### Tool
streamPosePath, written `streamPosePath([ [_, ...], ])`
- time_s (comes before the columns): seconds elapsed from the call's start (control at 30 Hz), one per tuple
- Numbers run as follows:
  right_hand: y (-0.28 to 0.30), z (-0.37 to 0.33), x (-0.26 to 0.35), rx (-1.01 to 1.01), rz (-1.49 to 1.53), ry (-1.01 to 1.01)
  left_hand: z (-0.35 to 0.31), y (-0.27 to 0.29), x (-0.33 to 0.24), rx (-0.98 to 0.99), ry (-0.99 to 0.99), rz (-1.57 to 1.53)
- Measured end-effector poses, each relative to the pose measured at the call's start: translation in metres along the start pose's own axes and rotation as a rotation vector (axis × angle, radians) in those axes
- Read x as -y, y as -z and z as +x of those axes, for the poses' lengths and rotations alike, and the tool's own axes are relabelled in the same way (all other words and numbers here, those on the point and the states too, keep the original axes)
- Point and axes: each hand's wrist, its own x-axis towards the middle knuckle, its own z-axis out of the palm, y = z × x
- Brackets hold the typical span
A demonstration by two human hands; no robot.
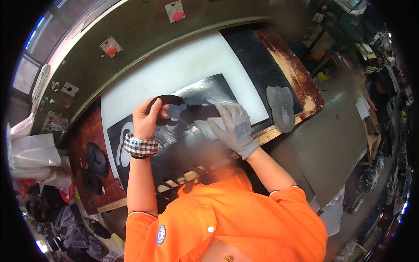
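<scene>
My bare left hand (146,118), with a checked scrunchie at the wrist, pinches a curved black sole-shaped piece (171,99) between thumb and fingers. My right hand (235,129) wears a grey glove; its thumb and fingers close on the end of a dark flat piece (198,113). Whether the two dark pieces join cannot be made out. Beneath both hands lies a glossy black sheet (214,87) with sole-shaped outlines and cut-outs, its left part showing white through the openings. The sheet rests on a white board (174,74).
A grey sole-shaped piece (280,109) lies at the right on a black mat (257,59). Several black sole pieces (96,159) lie on the reddish board at left. Behind stands a green machine body with red buttons (111,51). Plastic bags (35,150) hang at far left.
</scene>
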Motion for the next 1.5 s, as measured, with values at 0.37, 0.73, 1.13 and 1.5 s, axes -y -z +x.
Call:
streamPosePath([
  [0.37,-0.01,0.061,0.009,0.66,0.333,-0.401,-0.017,-0.016,-0.005,-0.1,-0.026,0.005],
  [0.73,-0.045,0.017,-0.002,0.484,0.742,-0.487,-0.02,-0.011,-0.001,-0.164,-0.031,-0.068],
  [1.13,-0.046,0.01,-0.035,0.303,0.304,-0.81,-0.042,0.063,-0.038,-0.541,-0.167,-0.202],
  [1.5,0.009,-0.024,0.021,1.043,0.921,-0.912,-0.095,-0.044,0.036,0.027,-0.561,0.82],
])
